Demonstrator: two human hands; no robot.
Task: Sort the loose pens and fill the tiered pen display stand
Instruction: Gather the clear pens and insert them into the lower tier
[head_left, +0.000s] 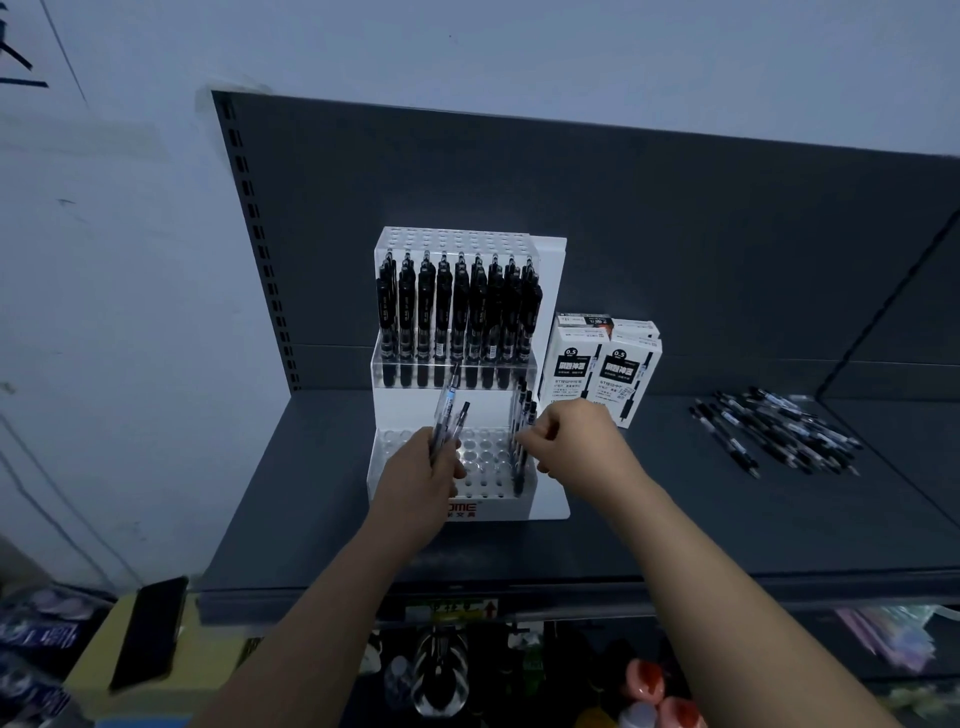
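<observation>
A white and clear tiered pen display stand (395, 486) sits on the dark shelf. Its upper tier is packed with several black pens (457, 312). The lower tier has many bare holes and a few pens (521, 447) standing in its right-hand column. My left hand (415, 480) grips a small bunch of clear-barrelled pens (449, 408) above the lower tier's left side. My right hand (576, 436) hovers at the right column with fingers curled, pinching a pen there. A pile of loose pens (779, 434) lies on the shelf to the right.
Two white pen boxes (602, 366) stand just right of the stand. The dark shelf (649, 519) has a perforated back panel and a front edge near my forearms. A black phone (148, 631) lies on a yellow box at lower left. Goods sit on the shelf below.
</observation>
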